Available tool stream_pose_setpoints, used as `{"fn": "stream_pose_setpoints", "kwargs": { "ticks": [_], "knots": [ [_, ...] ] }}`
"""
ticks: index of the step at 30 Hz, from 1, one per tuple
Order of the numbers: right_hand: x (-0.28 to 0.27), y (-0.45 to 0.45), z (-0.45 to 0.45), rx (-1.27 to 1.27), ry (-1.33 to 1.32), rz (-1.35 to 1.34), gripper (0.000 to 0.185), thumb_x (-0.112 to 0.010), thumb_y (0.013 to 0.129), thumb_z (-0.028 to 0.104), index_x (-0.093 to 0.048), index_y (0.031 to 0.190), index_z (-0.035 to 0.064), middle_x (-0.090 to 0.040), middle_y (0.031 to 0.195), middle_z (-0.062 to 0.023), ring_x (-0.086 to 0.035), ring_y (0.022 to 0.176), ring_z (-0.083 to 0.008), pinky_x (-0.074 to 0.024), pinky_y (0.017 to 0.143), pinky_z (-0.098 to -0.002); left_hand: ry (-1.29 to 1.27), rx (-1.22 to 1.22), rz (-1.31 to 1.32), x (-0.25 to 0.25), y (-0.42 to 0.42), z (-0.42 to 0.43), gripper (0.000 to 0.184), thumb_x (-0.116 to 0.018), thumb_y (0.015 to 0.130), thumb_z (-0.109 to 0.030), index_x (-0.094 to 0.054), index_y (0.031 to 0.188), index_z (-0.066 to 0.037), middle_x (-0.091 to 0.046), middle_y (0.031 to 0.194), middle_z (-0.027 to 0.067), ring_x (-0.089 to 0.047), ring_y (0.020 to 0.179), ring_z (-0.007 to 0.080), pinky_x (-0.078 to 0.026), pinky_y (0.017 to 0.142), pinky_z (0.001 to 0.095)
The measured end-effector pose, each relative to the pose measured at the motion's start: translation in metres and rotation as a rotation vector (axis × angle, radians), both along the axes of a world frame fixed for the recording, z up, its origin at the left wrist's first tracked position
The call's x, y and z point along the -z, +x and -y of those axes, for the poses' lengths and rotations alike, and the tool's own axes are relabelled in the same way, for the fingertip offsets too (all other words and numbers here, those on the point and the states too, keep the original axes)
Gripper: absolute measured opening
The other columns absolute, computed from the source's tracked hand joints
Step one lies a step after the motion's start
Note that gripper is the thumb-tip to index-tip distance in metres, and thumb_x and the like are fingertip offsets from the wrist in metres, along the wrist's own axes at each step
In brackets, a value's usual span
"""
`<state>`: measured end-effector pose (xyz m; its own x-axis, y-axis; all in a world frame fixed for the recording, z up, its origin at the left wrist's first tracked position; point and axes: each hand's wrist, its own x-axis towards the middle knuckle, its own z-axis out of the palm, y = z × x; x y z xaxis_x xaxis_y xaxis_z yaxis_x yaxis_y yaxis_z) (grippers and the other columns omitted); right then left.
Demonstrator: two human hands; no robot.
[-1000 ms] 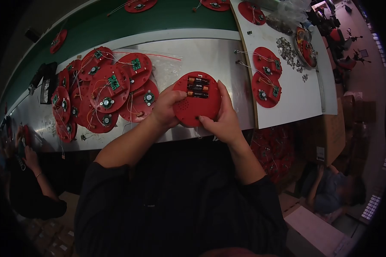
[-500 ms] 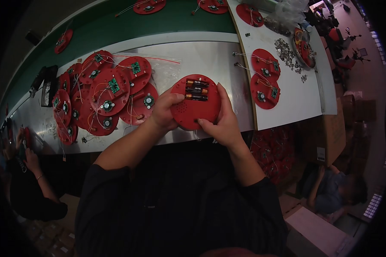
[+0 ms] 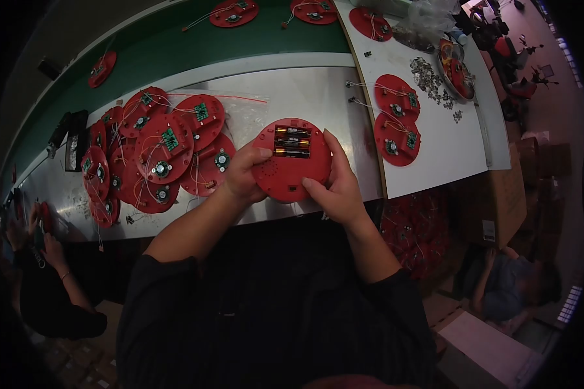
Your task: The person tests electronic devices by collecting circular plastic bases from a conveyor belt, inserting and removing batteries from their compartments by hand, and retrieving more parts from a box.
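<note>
Between my two hands is a round red plastic disc (image 3: 284,174), its outer face turned up toward me. Three batteries (image 3: 292,141) lie side by side in its open battery compartment, and a patch of small holes shows at its left. My left hand (image 3: 245,170) grips the left edge, thumb resting beside the batteries. On the right edge, my right hand (image 3: 339,189) is wrapped around the disc with its thumb near a small dark slot (image 3: 293,188) at the bottom. Fingers beneath the disc are hidden.
Red discs with green circuit boards and wires (image 3: 164,149) are heaped on the metal bench (image 3: 240,217) at left. More discs (image 3: 396,139) lie on the white board (image 3: 444,165), near small metal parts (image 3: 428,78). Co-workers sit at left (image 3: 58,285) and lower right (image 3: 516,285).
The disc has shifted slightly left and tilted, showing the bottom slot more clearly. My right thumb has moved a little on its face. Both hands keep their hold.
</note>
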<state>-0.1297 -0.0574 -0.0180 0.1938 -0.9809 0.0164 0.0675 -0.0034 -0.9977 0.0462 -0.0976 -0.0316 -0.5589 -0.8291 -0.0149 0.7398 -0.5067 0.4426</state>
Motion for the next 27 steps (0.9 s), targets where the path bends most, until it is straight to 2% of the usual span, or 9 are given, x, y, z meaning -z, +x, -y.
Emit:
{"fn": "stream_pose_setpoints", "kwargs": {
  "ticks": [5,7,14,16,27],
  "knots": [
    [-0.004,0.0,0.001,-0.006,-0.011,0.031,0.078,-0.06,0.077,0.001,-0.015,0.141,-0.0038,-0.041,0.132,-0.0217,-0.046,0.12,-0.0254,-0.0411,0.098,-0.0342,0.008,0.013,-0.002,-0.002,0.001,0.0,0.058,-0.048,0.078,-0.017,-0.036,0.13,0.005,-0.052,0.122,0.021,-0.054,0.111,0.0325,-0.044,0.097,0.043],
    [-0.005,-0.001,0.001,-0.043,-0.008,0.011,0.076,-0.054,0.079,-0.005,-0.01,0.141,-0.0043,-0.036,0.135,-0.0216,-0.042,0.124,-0.0257,-0.0356,0.103,-0.0365,0.002,0.004,-0.006,-0.001,0.0,0.0,0.059,-0.049,0.078,-0.018,-0.036,0.13,0.005,-0.052,0.122,0.021,-0.054,0.111,0.0324,-0.044,0.097,0.0431],
    [-0.005,0.0,0.0,-0.038,0.004,0.024,0.074,-0.052,0.08,-0.006,-0.011,0.141,-0.0047,-0.037,0.135,-0.0219,-0.043,0.124,-0.0259,-0.0356,0.103,-0.0366,0.013,0.018,-0.052,0.0,0.001,0.0,0.059,-0.049,0.078,-0.019,-0.036,0.13,0.005,-0.051,0.123,0.0214,-0.054,0.112,0.0324,-0.043,0.097,0.0431],
    [-0.001,0.0,0.0,-0.007,-0.026,0.055,0.076,-0.058,0.078,0.0,-0.015,0.141,-0.0039,-0.041,0.131,-0.0216,-0.047,0.119,-0.0248,-0.0417,0.098,-0.0338,0.009,0.008,-0.035,0.0,0.001,0.0,0.059,-0.049,0.078,-0.019,-0.036,0.13,0.005,-0.051,0.123,0.0214,-0.054,0.112,0.0328,-0.043,0.098,0.0434],
    [-0.002,-0.001,-0.002,0.0,-0.041,0.072,0.07,-0.054,0.081,-0.001,-0.016,0.14,-0.0049,-0.042,0.131,-0.0209,-0.047,0.119,-0.0236,-0.0403,0.098,-0.0335,0.03,0.044,-0.063,0.009,0.004,0.001,0.057,-0.047,0.079,-0.02,-0.038,0.128,0.007,-0.052,0.122,0.0223,-0.054,0.111,0.0333,-0.043,0.098,0.0437]
  ]
}}
